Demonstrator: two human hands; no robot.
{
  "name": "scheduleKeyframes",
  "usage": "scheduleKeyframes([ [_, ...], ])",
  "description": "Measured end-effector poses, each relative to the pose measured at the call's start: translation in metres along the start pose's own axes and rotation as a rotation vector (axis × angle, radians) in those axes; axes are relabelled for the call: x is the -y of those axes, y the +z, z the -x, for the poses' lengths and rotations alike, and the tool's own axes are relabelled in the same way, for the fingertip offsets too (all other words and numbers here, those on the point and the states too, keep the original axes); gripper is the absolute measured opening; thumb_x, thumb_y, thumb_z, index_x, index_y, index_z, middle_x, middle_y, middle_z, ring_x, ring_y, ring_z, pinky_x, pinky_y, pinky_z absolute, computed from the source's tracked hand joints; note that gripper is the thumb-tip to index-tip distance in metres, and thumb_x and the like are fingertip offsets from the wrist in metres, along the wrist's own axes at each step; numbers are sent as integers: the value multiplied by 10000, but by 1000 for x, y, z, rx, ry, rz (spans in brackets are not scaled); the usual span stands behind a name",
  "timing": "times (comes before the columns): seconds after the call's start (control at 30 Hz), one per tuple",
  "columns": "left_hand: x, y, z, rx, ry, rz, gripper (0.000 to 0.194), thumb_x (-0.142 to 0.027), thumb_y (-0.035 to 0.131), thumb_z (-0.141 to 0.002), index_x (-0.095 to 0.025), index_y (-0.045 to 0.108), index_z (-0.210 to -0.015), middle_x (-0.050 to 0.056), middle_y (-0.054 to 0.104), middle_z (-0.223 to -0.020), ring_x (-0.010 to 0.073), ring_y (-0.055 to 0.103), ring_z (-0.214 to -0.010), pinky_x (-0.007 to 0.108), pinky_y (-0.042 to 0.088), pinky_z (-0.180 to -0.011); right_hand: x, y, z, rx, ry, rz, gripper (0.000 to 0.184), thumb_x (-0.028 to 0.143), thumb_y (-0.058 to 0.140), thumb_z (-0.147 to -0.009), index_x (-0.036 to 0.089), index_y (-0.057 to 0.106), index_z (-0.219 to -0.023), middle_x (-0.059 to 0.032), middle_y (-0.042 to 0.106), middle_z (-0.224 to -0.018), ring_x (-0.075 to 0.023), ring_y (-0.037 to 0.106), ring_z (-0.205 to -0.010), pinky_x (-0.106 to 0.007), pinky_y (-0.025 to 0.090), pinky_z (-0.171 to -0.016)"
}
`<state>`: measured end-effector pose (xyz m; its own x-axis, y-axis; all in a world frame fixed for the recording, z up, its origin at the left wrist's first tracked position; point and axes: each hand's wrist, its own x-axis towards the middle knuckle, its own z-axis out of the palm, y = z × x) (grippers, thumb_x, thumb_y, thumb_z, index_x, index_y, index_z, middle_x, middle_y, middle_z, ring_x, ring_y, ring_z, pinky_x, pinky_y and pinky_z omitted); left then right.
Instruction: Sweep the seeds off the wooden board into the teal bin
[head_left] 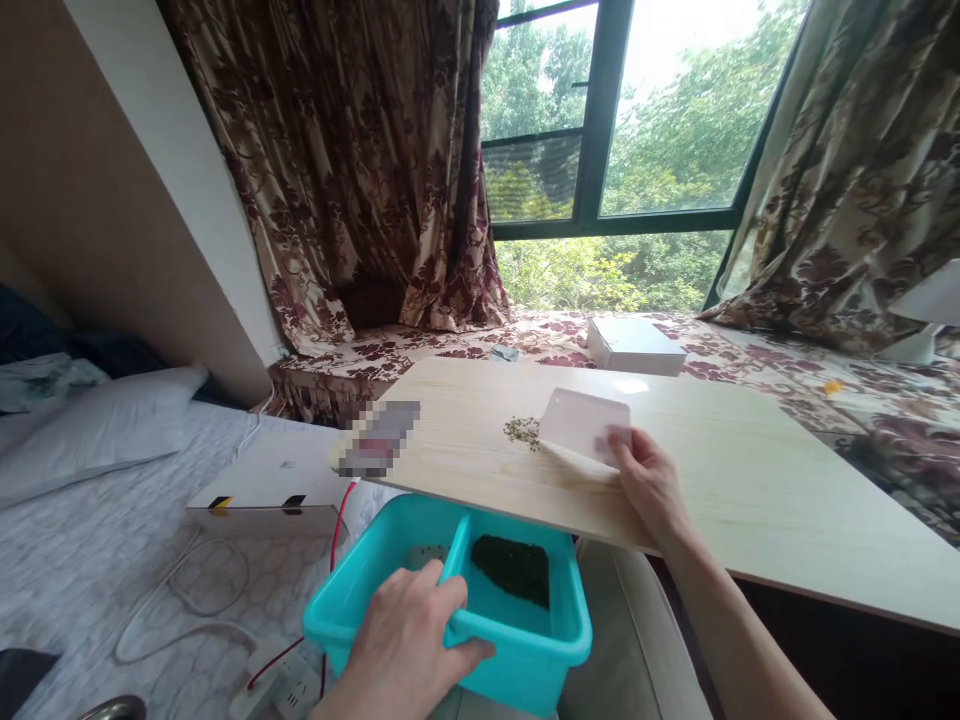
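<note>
My left hand [420, 625] grips the near rim and divider of a turquoise two-compartment bin [525, 650]. Dark, fine-looking material [511, 570] lies in the bin's right compartment; a few small bits show in the left one, partly behind my hand. In my right hand [651, 478] is a thin, translucent white plastic sheet [585, 425], pinched at its right edge and tilted over the wooden tabletop [465, 400]. Just beside the sheet's left edge sits a small pile of greenish-brown dried bits [523, 432].
A blurred-out phone-like device [381, 438] lies at the table's left end, with a red cable [337, 525] hanging down. White boxes stand on the bed [274, 485] and the window ledge [636, 345]. A power strip [281, 675] is at lower left.
</note>
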<state>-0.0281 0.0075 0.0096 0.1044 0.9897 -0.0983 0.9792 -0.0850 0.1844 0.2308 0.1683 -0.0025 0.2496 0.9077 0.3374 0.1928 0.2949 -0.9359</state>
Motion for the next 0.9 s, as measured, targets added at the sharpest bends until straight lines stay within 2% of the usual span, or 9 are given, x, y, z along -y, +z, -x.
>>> scheduleKeyframes([
  [0.23,2,-1,-4,-46,43,-25,242,-451,707,-727,-240,589,-740,-9,585,-801,220,541,-780,302,301,-655,2,0,2,33,-18,27,265,402,569,-749,170,649,-847,-36,677,-735,-171,585,-661,-279,449,-616],
  [0.63,1,-7,1,-64,40,-26,254,-467,687,-734,-236,583,-731,-8,572,-776,212,538,-768,295,305,-645,11,-5,6,-89,-3,113,215,335,531,-711,168,645,-783,-16,636,-664,-167,537,-615,-280,421,-588],
  [0.9,-5,-13,1,-35,3,-21,241,-456,678,-733,-233,588,-738,-4,577,-792,217,543,-781,293,311,-649,14,-5,7,-86,-12,134,214,329,522,-691,171,652,-757,-14,638,-658,-180,544,-639,-287,424,-613],
])
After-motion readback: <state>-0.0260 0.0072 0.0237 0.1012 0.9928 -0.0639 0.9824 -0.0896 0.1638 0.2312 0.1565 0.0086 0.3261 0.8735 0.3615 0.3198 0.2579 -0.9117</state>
